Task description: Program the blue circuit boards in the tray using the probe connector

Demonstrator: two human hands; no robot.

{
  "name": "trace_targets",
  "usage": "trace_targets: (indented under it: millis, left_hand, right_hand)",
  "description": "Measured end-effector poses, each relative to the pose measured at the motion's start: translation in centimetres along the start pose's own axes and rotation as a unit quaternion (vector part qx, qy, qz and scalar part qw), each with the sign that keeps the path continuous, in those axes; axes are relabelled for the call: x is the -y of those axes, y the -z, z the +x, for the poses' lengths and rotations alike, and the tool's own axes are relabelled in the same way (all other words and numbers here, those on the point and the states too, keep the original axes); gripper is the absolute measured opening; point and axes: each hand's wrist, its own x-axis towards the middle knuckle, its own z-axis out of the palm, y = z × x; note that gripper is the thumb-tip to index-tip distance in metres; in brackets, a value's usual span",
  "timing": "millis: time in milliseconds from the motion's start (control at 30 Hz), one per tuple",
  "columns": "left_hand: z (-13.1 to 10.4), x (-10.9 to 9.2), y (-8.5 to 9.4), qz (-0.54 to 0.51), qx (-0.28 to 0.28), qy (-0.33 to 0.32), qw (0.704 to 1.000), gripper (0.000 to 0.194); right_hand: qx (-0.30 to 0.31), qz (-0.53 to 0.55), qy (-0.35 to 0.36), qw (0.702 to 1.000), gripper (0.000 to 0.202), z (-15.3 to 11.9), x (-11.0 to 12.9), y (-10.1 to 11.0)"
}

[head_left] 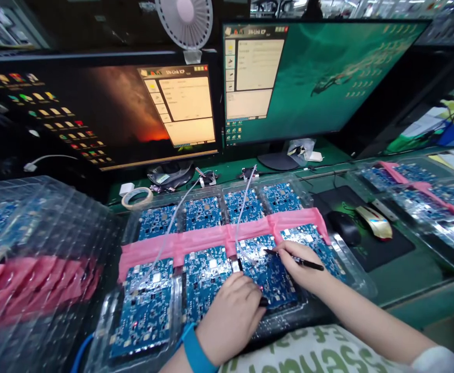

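A clear plastic tray (106, 316) holds several blue circuit boards (145, 311), with a pink strip (203, 235) running across between the rows. My right hand (302, 264) pinches a slim black pen-shaped tool (310, 264); its dark tip points left, over a front-row circuit board (275, 280). My left hand (230, 308), below a blue wristband (198, 349), lies curled at the left side of that board. Just past its fingers shows a small white-and-metal connector (236, 264). A black end (264, 301) sticks out by the thumb; what the fingers grip is mostly hidden.
Two monitors (320, 77) and a small fan (186, 20) stand behind. Stacked trays (36, 300) rise at left; another tray of boards (425, 207) lies at right. Two mice (374, 223) rest on a black pad. A tape roll (137, 198) and thin cables (244, 199) are near the tray.
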Motion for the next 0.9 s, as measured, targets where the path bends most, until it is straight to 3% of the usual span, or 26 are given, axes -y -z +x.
trace_targets:
  millis: [167,300,400,500,667,767,900]
  left_hand:
    - [0.0,0.0,0.1,0.000,-0.010,0.002,1.000,0.018]
    - [0.0,-0.1,0.6,-0.016,-0.027,-0.004,1.000,0.018]
    - [-0.3,-0.1,0.8,-0.025,-0.075,0.036,0.996,0.019]
    - [-0.6,0.1,0.6,-0.018,-0.150,0.115,0.982,0.020]
    - [-1.0,0.2,0.1,-0.008,-0.217,0.139,0.966,0.017]
    - [-1.1,0.2,0.2,-0.016,-0.214,0.130,0.968,0.015]
    - [-1.0,-0.1,0.7,-0.022,-0.170,0.084,0.982,0.016]
  right_hand:
    - [0.033,0.007,0.010,0.999,0.023,0.1,0.9,0.2]
    - [-0.008,0.154,-0.050,0.987,0.028,-0.5,1.5,0.6]
    - [-0.047,0.292,-0.101,0.950,0.027,-1.2,1.8,0.7]
    - [-0.040,0.409,-0.141,0.901,0.028,-1.8,2.6,0.4]
    - [-0.024,0.480,-0.175,0.859,0.028,-2.2,4.1,-0.3]
    - [-0.015,0.479,-0.182,0.859,0.029,-2.2,4.2,-0.4]
    - [0.082,0.424,-0.157,0.888,0.030,-2.3,4.5,-0.8]
